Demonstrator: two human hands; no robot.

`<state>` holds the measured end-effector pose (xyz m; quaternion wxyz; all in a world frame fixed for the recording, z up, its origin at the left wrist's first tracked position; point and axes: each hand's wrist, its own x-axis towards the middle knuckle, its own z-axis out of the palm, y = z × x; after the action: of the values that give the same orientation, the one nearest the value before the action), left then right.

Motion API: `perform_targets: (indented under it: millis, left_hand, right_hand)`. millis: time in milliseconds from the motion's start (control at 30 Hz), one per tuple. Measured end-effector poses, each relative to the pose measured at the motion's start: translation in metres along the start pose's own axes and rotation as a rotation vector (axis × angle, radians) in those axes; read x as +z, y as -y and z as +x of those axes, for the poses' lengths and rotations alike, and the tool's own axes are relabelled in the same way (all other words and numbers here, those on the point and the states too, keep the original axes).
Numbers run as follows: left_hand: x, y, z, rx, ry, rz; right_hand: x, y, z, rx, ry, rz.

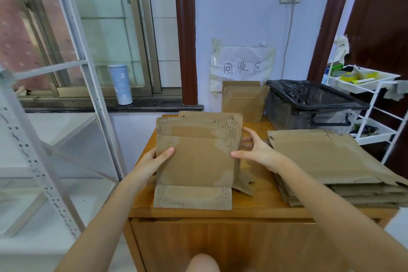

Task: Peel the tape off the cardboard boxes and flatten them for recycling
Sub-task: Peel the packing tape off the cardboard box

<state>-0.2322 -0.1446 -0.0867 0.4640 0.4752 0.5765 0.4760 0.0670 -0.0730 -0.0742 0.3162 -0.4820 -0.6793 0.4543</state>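
You've got the flattened brown cardboard box (195, 157) standing up on the orange-brown wooden cabinet top (260, 196), its bottom flap folded out flat toward you. Your left hand (154, 160) grips its left edge, thumb across the front face. Your right hand (257, 150) holds the right edge, thumb on the front and fingers curled round behind, so both hands are clamped on that one box.

Stuff around it: just to your right sits a stack of already flattened brown cardboard sheets (331, 161), hanging a bit over the cabinet's right end, close to your right forearm. Behind the box, against the wall, there's an upright open brown carton (242, 100), and beside that a clear plastic bin lined with a black bag (309, 104). A crumpled white paper sign with handwritten characters (241, 66) is taped to the wall above the carton. Far right is a white wire trolley (375, 104) with yellow tape rolls (348, 77) on its top tray. On the left, a white metal shelving frame (72, 55) stands near the cabinet, and a pale blue tumbler (120, 84) is on the dark windowsill.
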Motion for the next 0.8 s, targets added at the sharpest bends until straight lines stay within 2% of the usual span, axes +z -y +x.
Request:
perform_targets:
  millis: [300,467,600,667,800]
  left_hand:
    - [-0.002,-0.027,0.012,-0.084,-0.075,-0.114]
    - [0.002,-0.017,0.021,-0.081,-0.124,-0.046]
    - [0.009,0.007,0.031,-0.073,-0.206,0.145]
    - [0.012,0.021,0.040,-0.075,-0.273,0.323]
    - [0.017,0.039,0.053,-0.037,-0.375,0.782]
  right_hand:
    - [0.002,0.015,0.009,0.033,-0.295,-0.070]
    - [0.009,0.005,0.014,0.185,-0.302,-0.127]
    - [0.025,-0.009,0.018,0.319,-0.277,-0.216]
    - [0.035,-0.017,0.018,0.341,-0.267,-0.282]
    - [0.057,-0.031,0.012,0.245,-0.284,-0.610]
